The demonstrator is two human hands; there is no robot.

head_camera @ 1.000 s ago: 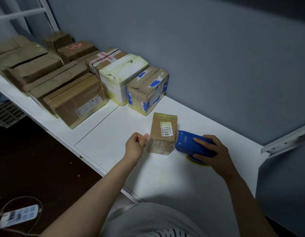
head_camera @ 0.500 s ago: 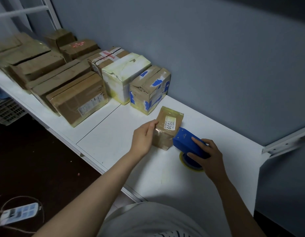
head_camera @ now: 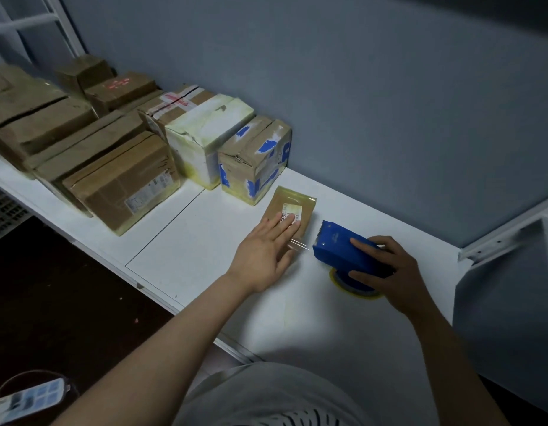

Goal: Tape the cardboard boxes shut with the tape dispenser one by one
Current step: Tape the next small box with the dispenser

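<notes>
My left hand (head_camera: 265, 252) lies flat, fingers straight, pressing the small box (head_camera: 292, 199) onto the tabletop (head_camera: 205, 241). My right hand (head_camera: 392, 272) grips the tape dispenser (head_camera: 337, 247). The box sits just beside it at 10 o'clock, long axis roughly 12 to 6.

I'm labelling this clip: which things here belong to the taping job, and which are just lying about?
Part of the job: small box under the flat left hand; blue tape dispenser gripped by the right hand; row of cardboard boxes further back.
Lying about: cabled device at lower left; crate at the left edge.
</notes>
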